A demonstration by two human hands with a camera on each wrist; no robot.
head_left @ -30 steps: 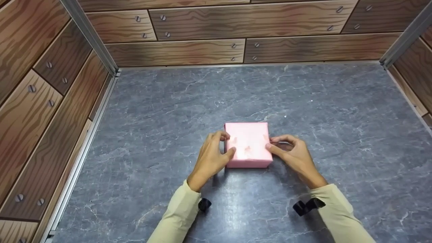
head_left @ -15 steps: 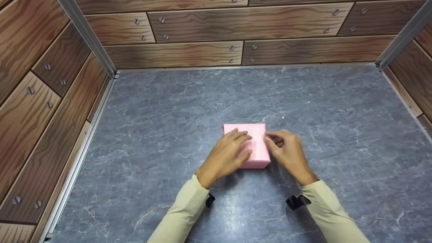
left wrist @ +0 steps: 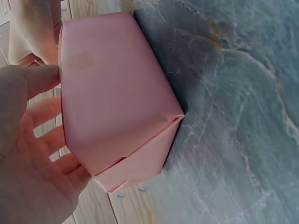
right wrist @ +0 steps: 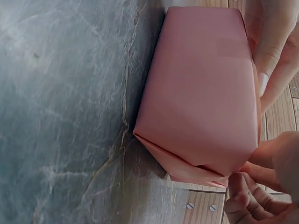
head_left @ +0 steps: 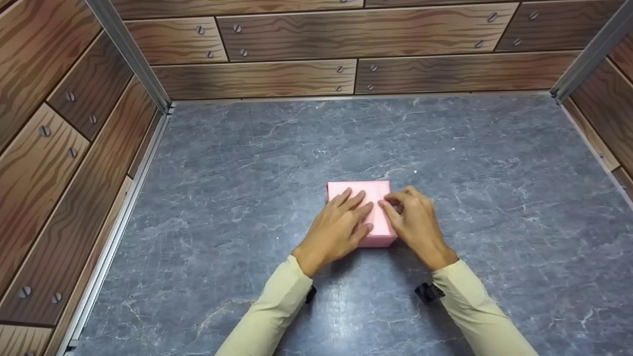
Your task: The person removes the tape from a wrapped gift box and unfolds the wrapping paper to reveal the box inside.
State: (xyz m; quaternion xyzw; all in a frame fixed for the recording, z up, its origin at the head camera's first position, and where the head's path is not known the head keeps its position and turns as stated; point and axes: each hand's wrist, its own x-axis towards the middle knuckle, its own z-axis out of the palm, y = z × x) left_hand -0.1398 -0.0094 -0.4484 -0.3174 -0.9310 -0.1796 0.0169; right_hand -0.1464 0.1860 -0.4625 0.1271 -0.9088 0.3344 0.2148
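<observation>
A small box wrapped in pink paper [head_left: 380,226] sits on the grey marbled surface in the head view. My left hand [head_left: 334,228] lies across its top, fingers spread and mostly straight. At the top's right edge, my right hand [head_left: 419,225] has curled fingers, with thumb and forefinger tips close together; whether anything is between them is hidden. Folded paper [left wrist: 140,147] closes one end of the box in the left wrist view. A tape-like patch [right wrist: 232,47] shows on the side facing the right wrist camera.
Wood-patterned panels [head_left: 292,76] stand at the back and both sides, with metal rails [head_left: 129,54] at the corners. Small white specks [head_left: 415,171] lie on the surface beyond the box. A dark device [head_left: 429,292] is worn at my right wrist.
My left hand has moved from the box's left edge onto its top. The right hand has shifted slightly left, its fingertips coming over the top's right edge. The box stays in place.
</observation>
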